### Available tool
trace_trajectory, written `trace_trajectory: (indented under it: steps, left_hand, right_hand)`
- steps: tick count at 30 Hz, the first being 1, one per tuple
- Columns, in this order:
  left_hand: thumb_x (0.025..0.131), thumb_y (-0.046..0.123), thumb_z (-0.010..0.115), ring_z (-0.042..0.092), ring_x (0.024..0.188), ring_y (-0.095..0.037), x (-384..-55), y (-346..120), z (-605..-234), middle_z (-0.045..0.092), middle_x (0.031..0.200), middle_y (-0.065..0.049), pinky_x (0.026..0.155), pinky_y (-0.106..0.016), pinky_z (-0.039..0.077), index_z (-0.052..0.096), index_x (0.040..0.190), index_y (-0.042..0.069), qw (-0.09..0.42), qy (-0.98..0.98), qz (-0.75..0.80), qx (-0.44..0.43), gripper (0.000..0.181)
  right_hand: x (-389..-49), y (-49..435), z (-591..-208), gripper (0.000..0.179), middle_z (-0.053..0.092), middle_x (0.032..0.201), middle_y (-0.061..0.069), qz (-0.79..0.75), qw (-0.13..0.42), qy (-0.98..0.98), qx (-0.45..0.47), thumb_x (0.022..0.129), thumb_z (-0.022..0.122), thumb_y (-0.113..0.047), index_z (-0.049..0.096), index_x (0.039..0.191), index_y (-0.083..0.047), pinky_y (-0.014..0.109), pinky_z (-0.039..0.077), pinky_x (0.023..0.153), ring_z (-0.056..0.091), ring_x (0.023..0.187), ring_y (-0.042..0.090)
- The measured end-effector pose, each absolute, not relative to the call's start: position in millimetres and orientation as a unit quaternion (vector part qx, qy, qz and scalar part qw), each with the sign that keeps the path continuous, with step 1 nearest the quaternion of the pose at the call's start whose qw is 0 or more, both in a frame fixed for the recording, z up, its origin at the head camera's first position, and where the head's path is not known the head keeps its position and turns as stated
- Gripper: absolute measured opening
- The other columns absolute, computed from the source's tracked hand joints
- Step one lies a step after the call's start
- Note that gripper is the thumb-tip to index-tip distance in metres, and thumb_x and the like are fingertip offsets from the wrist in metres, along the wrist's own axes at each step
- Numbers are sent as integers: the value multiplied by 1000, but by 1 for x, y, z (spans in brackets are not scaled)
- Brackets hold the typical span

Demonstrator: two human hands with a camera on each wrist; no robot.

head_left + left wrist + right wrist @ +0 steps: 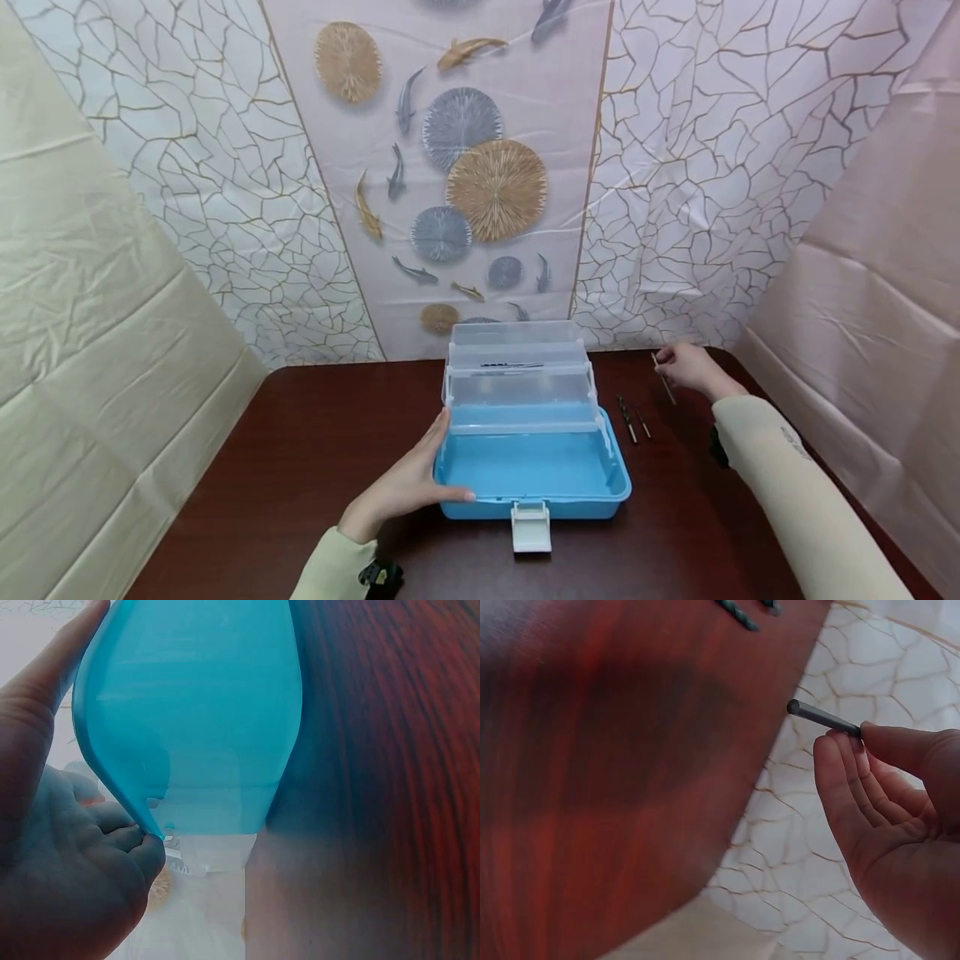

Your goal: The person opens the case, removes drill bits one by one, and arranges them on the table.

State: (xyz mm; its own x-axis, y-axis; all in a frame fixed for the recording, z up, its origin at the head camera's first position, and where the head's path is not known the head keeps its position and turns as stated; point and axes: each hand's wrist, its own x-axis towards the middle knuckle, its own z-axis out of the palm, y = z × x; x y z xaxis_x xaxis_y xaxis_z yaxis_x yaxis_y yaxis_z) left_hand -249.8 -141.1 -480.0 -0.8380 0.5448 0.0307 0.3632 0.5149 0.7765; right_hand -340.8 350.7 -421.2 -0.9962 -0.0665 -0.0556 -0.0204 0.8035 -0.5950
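Note:
My right hand (688, 368) pinches a thin drill bit (667, 390) between thumb and fingertips near the table's back right corner. Its smooth round shank (821, 718) sticks out of the fingers in the right wrist view. A blue toolbox (532, 507) stands with its clear lid and trays (517, 387) raised at the back. My left hand (405, 483) holds the toolbox's left side, thumb over the front rim and fingers along the side wall. Two more drill bits, a thicker one (627, 418) and a thinner one (642, 422), lie on the table right of the toolbox.
Some dark drill bits (512, 365) lie in an upper tray of the toolbox. Its white latch (532, 529) hangs down in front. The dark wooden table (322, 442) ends at a patterned cloth backdrop (495, 275), with plain cloth at both sides.

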Motion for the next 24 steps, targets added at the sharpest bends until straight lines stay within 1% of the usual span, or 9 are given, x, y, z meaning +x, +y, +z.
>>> trace_trajectory:
  steps: [4,9,14,18,24]
  left_hand:
    - [81,42,85,3,153,-25,-251,-141,-479,-6,169,1,116,-57,24,-5,163,23,106,862,419,265,123]
    - [81,42,86,3,153,-24,-250,-141,-479,-6,169,1,117,-57,24,-5,163,24,106,864,417,262,124]
    - [81,43,85,4,153,-25,-249,-142,-479,-6,169,0,116,-57,24,-4,163,23,107,864,417,263,123]
    - [81,44,85,4,154,-25,-249,-142,-480,-5,169,0,116,-57,24,-4,163,22,108,864,416,264,123]
    - [81,43,85,4,153,-25,-248,-142,-479,-5,169,0,117,-57,23,-4,163,22,106,864,419,260,123]
  right_hand:
    - [-336,347,-437,31,63,105,30,-319,45,947,-13,100,53,-1,51,123,20,40,58,71,68,83,30]
    - [-334,342,-454,29,64,100,28,-319,56,946,-5,99,54,0,52,120,20,37,58,69,67,79,25]
    - [-332,339,-466,25,63,99,28,-318,59,946,3,98,55,2,54,116,19,38,58,68,67,79,26]
    - [-335,341,-477,23,63,99,27,-314,73,946,20,97,55,3,55,115,18,36,58,67,66,78,25]
    - [-332,338,-476,20,63,97,25,-308,78,948,18,97,56,3,57,111,17,35,57,66,64,76,23]
